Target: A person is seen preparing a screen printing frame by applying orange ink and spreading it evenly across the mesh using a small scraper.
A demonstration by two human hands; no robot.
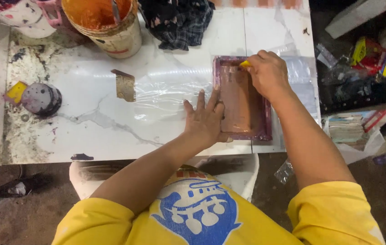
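White marble worktop (pixel 111 127) carries a purple-framed screen (pixel 243 97), long axis running away from the person; left hand (pixel 204 120) lies flat and open on its near-left edge, right hand (pixel 268 72) has its grip closed on a yellow tool (pixel 245 64) at the far end.

Open desk (pixel 102 131) lies left of the purple frame (pixel 243 97); far edge blocked by orange bucket (pixel 111 27) and dark cloth (pixel 179 20); round tin (pixel 42 99) obstructs the left.

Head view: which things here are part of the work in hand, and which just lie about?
In use: purple-framed screen, pressed by the left hand; yellow scraper gripped in the right hand; clear plastic sheet.
Lying about: orange paint bucket, dark cloth, round lidded tin.
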